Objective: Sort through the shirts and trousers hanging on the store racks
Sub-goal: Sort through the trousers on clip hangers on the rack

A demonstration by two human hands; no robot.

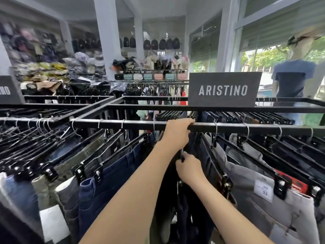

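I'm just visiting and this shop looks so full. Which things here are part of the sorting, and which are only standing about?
Part of the job:
- left hand gripping the black metal rack rail
- right hand pinching a black clip hanger
- dark navy trousers
- pale grey trousers

Just standing about:
- grey ARISTINO sign
- mannequin in a navy T-shirt
- dark backpacks on the far wall

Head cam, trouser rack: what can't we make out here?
- Head view: the dark trousers being handled are mostly hidden by both forearms and neighbouring pairs.
- What the right hand pinches: only a thin dark piece shows above the fingers.
- Left hand fingertips curl over the rail, out of sight.
- Size tag: "33" reads; smaller print is too small.
- Back shelves: blurred.
- Left sign: cut off by the edge.
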